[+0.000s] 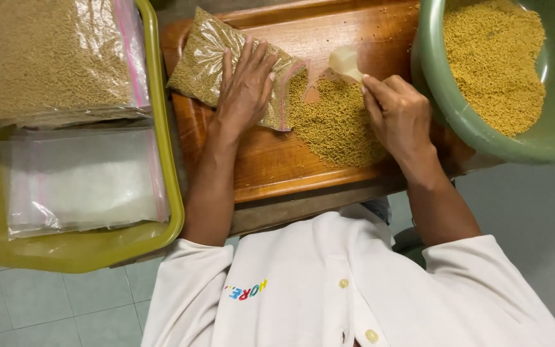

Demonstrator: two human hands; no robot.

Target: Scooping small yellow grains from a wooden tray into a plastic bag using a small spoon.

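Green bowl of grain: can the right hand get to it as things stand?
Probably yes. The right hand holds a small scoop just beside the green bowl, whose top is open, with nothing between them.

home packing spot, tiled floor point(46, 308), wooden tray point(277, 167), grain bags point(46, 58), green basin point(470, 122)

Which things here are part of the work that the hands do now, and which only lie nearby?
In the work:
left hand, flat on the filled bag
right hand, holding a small scoop
loose grain pile
wooden tray

Lying nearby:
green bowl of grain
yellow bin
empty bags
large filled bag
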